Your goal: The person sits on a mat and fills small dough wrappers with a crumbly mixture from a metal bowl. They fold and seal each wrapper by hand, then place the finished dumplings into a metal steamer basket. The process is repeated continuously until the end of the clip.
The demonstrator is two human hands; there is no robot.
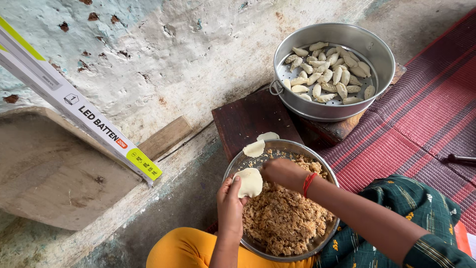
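Currently the left hand (231, 201) carries a flat round disc of pale dough (249, 182) on its half-curled fingers (237, 184), thumb at the near edge; the fingers are partly open as a cradle, not clamped. The right hand (282, 172) reaches into the wide round steel bowl (233, 168) of brown crumbly filling (285, 216); its fingertips are bunched down in the filling just beside the disc, and whether they have pinched any cannot be told.

Risks, as judged:
- The disc is thin and rests only on the fingers; too much filling could tear it or tip it into the bowl.
- Two spare pale dough discs (260, 144) lie on the far rim of the bowl, partly overhanging; a knock to the bowl could drop them onto the dark wooden board (248, 119) or the floor.
- Loose filling may spill over the near rim onto the lap.

The grey metal steamer pot (382, 54) of finished pale dumplings (327, 72) stands well apart, beyond the bowl.
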